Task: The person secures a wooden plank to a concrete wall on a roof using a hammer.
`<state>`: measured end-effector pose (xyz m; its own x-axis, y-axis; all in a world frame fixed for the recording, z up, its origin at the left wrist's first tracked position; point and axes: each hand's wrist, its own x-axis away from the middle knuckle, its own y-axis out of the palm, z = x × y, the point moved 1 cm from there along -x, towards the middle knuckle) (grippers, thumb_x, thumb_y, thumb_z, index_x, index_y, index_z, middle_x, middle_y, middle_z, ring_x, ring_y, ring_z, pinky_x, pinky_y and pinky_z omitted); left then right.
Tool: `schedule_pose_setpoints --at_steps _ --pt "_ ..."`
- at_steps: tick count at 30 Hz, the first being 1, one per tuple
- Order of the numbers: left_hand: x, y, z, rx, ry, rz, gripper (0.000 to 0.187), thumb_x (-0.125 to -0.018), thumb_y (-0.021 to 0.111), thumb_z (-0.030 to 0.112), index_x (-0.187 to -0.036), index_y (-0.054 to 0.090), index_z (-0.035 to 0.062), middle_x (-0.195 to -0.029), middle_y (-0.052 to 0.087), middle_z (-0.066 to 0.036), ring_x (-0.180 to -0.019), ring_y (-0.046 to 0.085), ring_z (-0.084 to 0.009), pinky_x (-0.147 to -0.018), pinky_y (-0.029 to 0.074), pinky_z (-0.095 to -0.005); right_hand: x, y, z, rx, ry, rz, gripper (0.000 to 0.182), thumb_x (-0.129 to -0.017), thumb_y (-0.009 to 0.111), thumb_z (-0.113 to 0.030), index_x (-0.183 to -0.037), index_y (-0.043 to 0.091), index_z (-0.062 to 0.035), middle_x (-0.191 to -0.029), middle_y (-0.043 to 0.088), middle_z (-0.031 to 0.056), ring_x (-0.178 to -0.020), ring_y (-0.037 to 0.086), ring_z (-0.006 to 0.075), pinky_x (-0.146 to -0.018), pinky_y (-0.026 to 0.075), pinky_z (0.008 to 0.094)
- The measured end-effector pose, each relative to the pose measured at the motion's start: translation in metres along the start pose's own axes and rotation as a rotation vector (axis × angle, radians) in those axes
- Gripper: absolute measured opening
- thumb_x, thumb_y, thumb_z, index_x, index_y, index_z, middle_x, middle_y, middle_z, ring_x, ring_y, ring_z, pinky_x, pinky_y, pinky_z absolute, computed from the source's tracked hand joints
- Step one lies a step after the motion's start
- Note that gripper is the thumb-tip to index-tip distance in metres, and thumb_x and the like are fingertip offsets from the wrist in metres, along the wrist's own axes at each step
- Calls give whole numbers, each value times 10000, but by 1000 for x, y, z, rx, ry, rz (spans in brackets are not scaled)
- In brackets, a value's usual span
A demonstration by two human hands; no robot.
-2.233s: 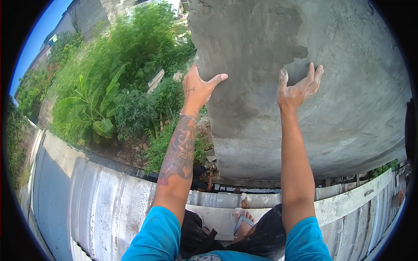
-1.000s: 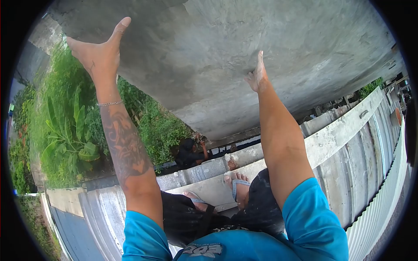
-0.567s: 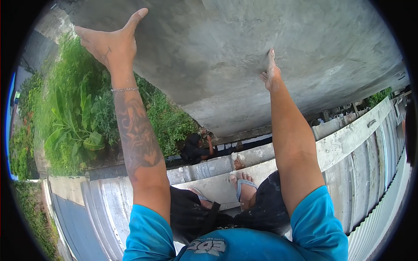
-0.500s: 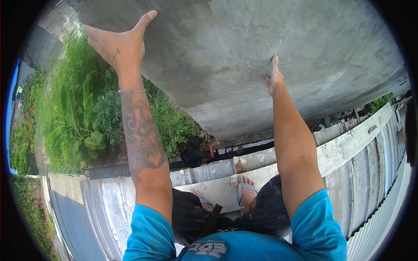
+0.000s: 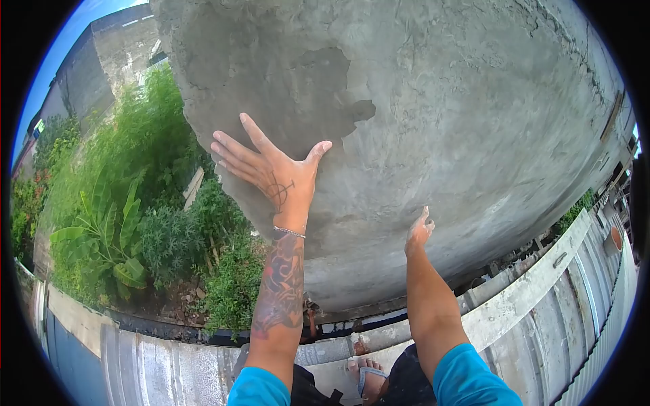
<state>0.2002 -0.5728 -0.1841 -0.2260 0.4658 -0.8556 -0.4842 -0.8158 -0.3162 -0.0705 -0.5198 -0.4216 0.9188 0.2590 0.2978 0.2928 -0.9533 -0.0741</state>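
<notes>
Plants [image 5: 101,230]: far left, beside the wall [image 5: 426,128]. Left grip [image 5: 279,170]: fingers and thumb spread apart, wall's dark patch [image 5: 284,88] behind them; contact cannot be told. Right grip [image 5: 419,232]: before wall's lower part, edge-on; whether apart or together, cannot tell. Ribbed sheets [image 5: 514,355]: lower right.

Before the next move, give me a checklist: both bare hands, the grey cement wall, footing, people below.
1. Tattooed left hand empty: ok, fingers spread.
2. Dust-whitened right hand empty: cannot tell, fingers partly hidden.
3. Both hands touching the grey cement wall: cannot tell.
4. Wall colour even: not ok, darker patch beyond the left hand.
5. Sandalled foot on pale flat board: ok.
6. Nobody below: not ok, co-worker's bare arm shows.
</notes>
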Motion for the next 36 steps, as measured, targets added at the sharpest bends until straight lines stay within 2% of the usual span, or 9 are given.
schedule_pose_setpoints --at_steps 4,6,8,10,12,17,25,32,36 --pt "1 -3 6 11 44 -28 1201 -627 683 711 -1497 66 159 -1484 -74 -300 -1371 -110 -498 -1080 29 -656 18 17 -66 93 -128 335 837 -895 436 -608 -1443 223 -12 -1493 212 214 -1369 250 345 -1101 233 486" --pt "5 -3 9 -20 90 -70 1110 -692 671 666 -1499 93 169 -1493 -69 -289 -1378 -100 -489 -1082 34 -650 37 31 -123 -14 -447 378 773 -933 401 -556 -1450 200 -18 -1503 185 213 -1394 190 341 -1119 164 501" --pt "10 4 11 -99 163 -122 1031 -747 657 623 -1501 112 177 -1505 -72 -269 -1387 -91 -472 -1085 33 -639 81 25 -179 -113 -730 250 751 -945 411 -516 -1457 184 -16 -1506 178 216 -1405 157 347 -1124 131 499" --pt "16 7 19 -49 164 -139 991 -786 635 585 -1497 120 124 -1513 -70 -258 -1386 -93 -476 -1084 26 -640 118 21 -214 -108 -1004 145 742 -949 437 -476 -1464 166 -15 -1508 172 221 -1413 133 350 -1126 106 500" --pt "20 8 24 -6 152 -155 1017 -777 644 586 -1493 112 95 -1512 -75 -264 -1385 -99 -477 -1084 25 -638 143 29 -218 0 -1098 -16 782 -933 482 -447 -1463 139 15 -1511 151 238 -1418 114 354 -1124 102 511" --pt "22 13 19 -25 159 -181 1107 -718 702 592 -1487 102 70 -1509 -69 -277 -1384 -106 -478 -1085 14 -632 172 46 -204 125 -1214 15 876 -896 536 -444 -1439 106 93 -1512 109 270 -1425 67 378 -1123 90 525" --pt "24 9 14 -38 188 -233 1218 -622 760 615 -1483 90 75 -1507 -48 -279 -1385 -80 -482 -1096 29 -618 162 37 -221 113 -1245 -12 893 -875 585 -421 -1446 111 77 -1521 111 248 -1427 77 363 -1129 89 517" --pt "25 4 7 -46 239 -315 1213 -612 792 562 -1484 90 94 -1504 -39 -285 -1386 -68 -482 -1099 41 -617 158 17 -250 43 -1300 -75 904 -843 639 -403 -1445 151 63 -1513 168 237 -1421 132 348 -1127 116 501" --pt "26 3 6 -14 239 -303 1136 -671 750 561 -1481 110 88 -1501 -26 -292 -1384 -70 -484 -1096 30 -619 188 12 -310 68 -1602 45 894 -838 631 -433 -1437 186 60 -1495 229 231 -1409 179 343 -1119 150 496"
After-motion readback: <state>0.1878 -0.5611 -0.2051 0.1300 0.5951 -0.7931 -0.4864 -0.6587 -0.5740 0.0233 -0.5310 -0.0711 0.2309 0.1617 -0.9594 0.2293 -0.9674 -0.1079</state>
